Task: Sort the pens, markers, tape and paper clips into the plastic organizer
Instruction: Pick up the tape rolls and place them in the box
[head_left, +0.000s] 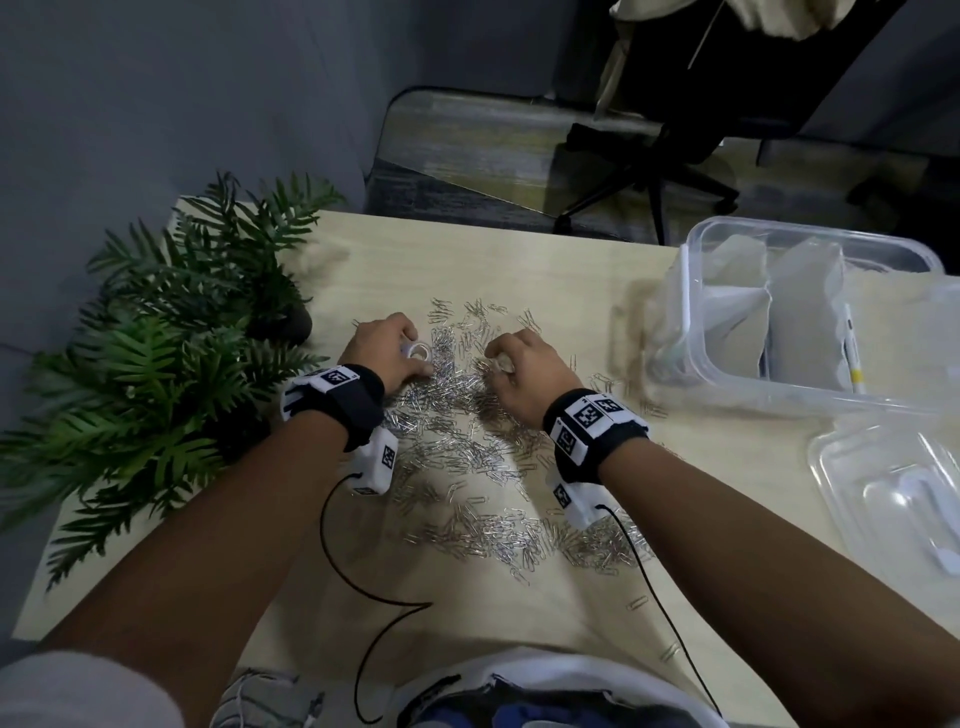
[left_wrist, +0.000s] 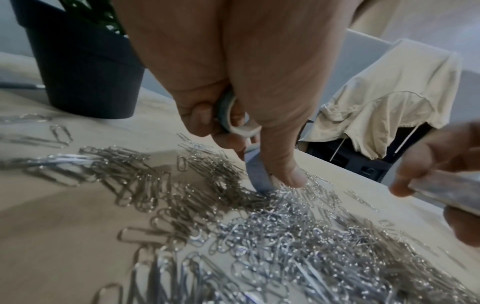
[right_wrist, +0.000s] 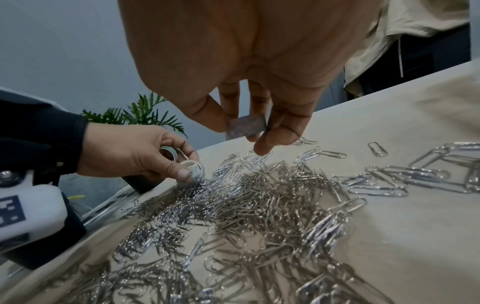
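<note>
Your pale wooden worktop (head_left: 545, 270) carries a wide scatter of paper clips (head_left: 467, 457). Left of the scatter stands a potted plant (head_left: 197, 322). Over it, your left hand (head_left: 387, 345) grasps small tape rolls (right_wrist: 191, 167), your right hand (head_left: 519, 364) pinches another roll (right_wrist: 245, 127), its pattern blurred. Right of the scatter, the plastic organizer (head_left: 696, 332) holds hazy dividers and a pen (head_left: 854, 353).

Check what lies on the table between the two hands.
Paper clips cover the table between the left hand, which grips tape rolls, and the right hand. The head view shows it best.
</note>
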